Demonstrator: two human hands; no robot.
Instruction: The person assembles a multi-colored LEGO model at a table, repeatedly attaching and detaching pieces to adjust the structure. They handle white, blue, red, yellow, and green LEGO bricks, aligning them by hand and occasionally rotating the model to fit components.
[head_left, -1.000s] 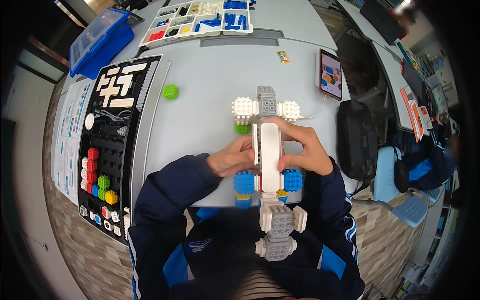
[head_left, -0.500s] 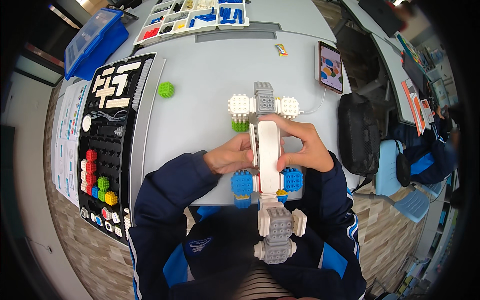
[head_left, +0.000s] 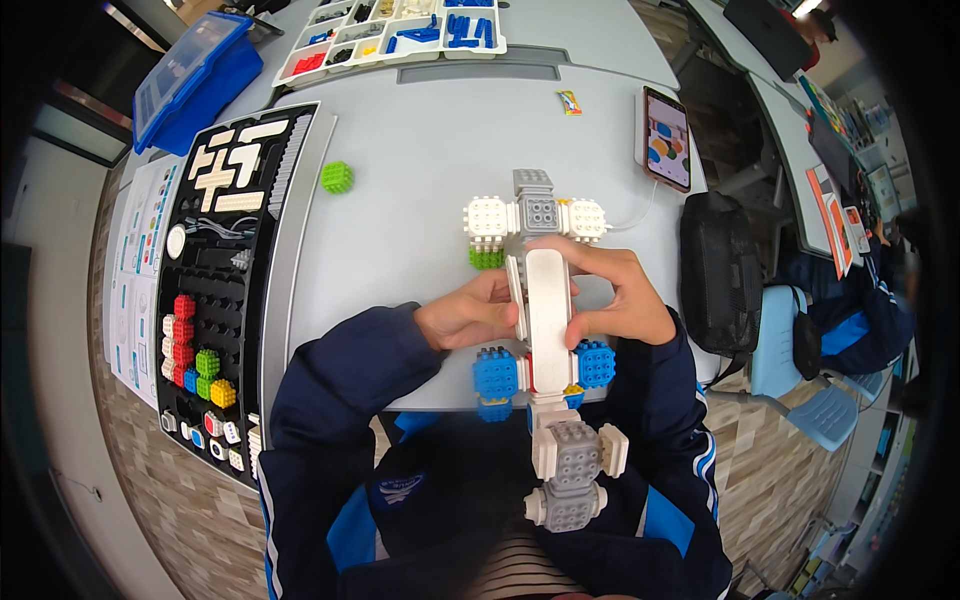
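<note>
A long model built of blocks lies along the middle of the grey table. It has a white centre bar, white and grey cubes at the far end, blue cubes at the middle and grey-white cubes hanging over the near edge. My left hand grips the bar's left side. My right hand wraps its right side, fingers over the top. A green cube sits under the far white cube.
A loose green cube lies on the table's left. A black parts tray with coloured cubes runs along the left edge. A white sorting tray and blue lid are at the back. A phone and black bag are on the right.
Both hands keep their hold on the model; nothing has visibly shifted on the table. Only the camera view has moved slightly.
</note>
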